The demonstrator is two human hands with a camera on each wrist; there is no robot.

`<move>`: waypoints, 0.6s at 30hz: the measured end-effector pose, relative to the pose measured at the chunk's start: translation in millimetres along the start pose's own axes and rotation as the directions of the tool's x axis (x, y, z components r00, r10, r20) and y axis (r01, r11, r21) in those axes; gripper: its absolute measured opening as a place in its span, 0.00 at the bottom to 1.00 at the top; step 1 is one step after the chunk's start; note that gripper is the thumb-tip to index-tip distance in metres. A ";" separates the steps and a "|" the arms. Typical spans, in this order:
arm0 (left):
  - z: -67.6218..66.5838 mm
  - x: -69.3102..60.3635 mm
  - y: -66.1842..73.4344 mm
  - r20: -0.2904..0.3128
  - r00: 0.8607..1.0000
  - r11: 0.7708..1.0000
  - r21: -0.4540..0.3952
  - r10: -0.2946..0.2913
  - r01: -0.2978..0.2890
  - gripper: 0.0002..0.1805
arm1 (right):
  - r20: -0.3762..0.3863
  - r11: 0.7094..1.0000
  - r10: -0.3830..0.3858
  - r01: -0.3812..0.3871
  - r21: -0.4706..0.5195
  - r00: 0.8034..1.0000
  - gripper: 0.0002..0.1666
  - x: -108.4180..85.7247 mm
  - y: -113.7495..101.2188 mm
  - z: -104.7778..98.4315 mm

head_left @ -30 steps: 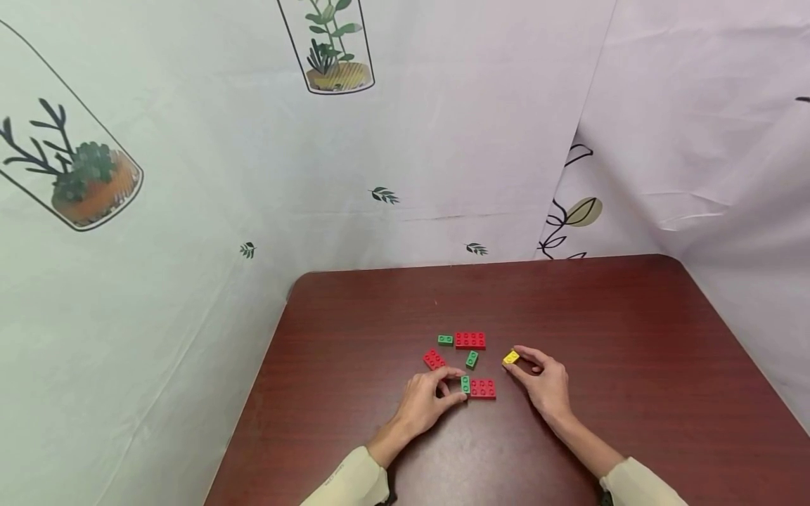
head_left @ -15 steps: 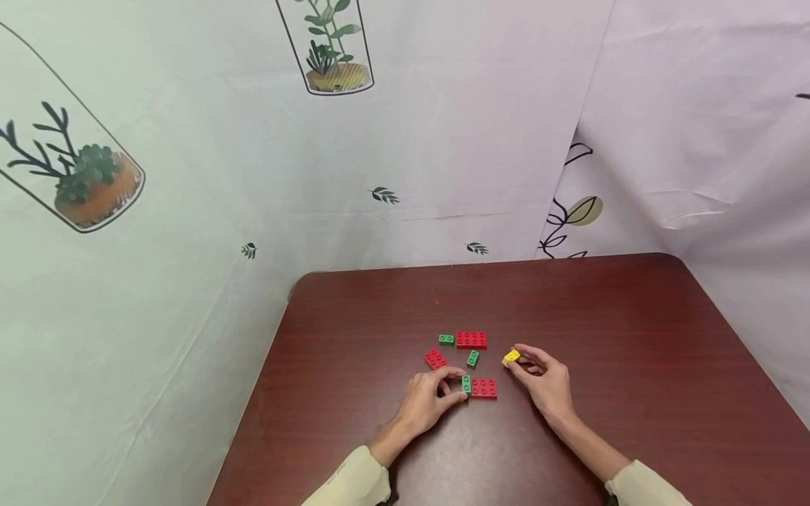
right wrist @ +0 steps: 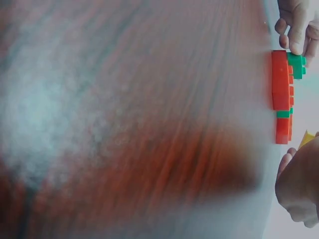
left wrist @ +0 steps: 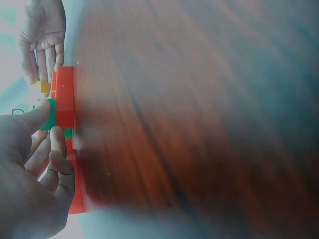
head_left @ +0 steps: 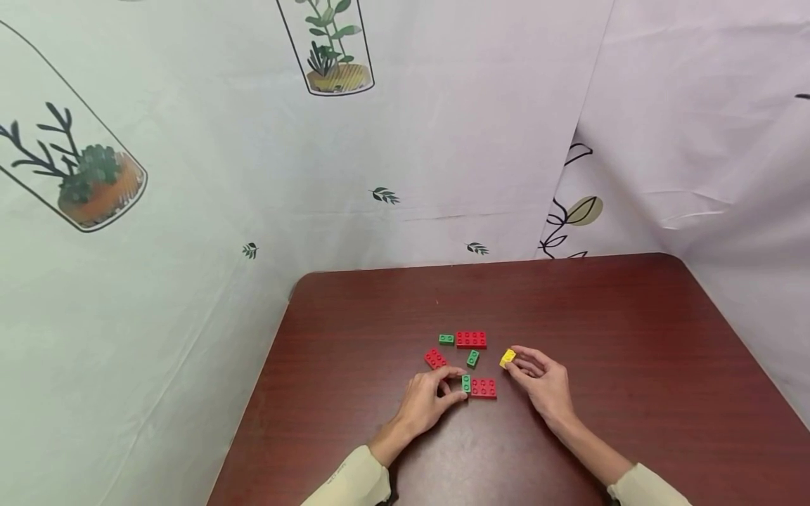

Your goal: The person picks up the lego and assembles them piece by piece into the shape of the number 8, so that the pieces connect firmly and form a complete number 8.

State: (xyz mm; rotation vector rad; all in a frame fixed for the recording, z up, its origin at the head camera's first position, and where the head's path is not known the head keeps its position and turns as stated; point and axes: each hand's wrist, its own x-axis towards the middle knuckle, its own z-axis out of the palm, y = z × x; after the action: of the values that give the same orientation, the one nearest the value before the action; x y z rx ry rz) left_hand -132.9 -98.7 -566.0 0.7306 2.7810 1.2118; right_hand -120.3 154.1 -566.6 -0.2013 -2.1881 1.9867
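Observation:
My left hand [head_left: 422, 402] pinches a small green brick [head_left: 465, 384] between thumb and fingers. That brick sits on top of the left end of a red brick [head_left: 484, 388], as the left wrist view also shows with the green brick [left wrist: 51, 115] on the red one [left wrist: 65, 94]. To the right, my right hand [head_left: 545, 385] holds a small yellow brick [head_left: 508, 358] by the fingertips, apart from the others. The right wrist view shows only part of the yellow brick [right wrist: 307, 138] past the hand [right wrist: 300, 181].
Behind the hands lie a red brick [head_left: 471, 340], a small green brick [head_left: 446, 339] at its left and another green brick [head_left: 472, 359]. A tilted red brick [head_left: 435, 358] lies beside my left fingers. Patterned cloth [head_left: 405, 140] stands behind the brown table [head_left: 633, 337].
The yellow brick has shifted slightly left and turned in my right fingers. My left hand keeps its pinch on the green brick, and the loose bricks have not moved.

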 end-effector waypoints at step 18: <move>0.3 0.0 -0.3 0.001 1.000 1.000 0.003 -0.007 0.007 0.18 | 0.068 0.998 -0.019 0.023 -0.056 0.997 0.21 -5.9 -0.2 0.4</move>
State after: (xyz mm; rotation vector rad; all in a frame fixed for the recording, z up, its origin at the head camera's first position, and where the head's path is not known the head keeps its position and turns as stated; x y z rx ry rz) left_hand -133.0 -98.7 -566.5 0.7213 2.7830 1.2054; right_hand -114.6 152.4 -566.7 -0.1198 -2.2800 1.9498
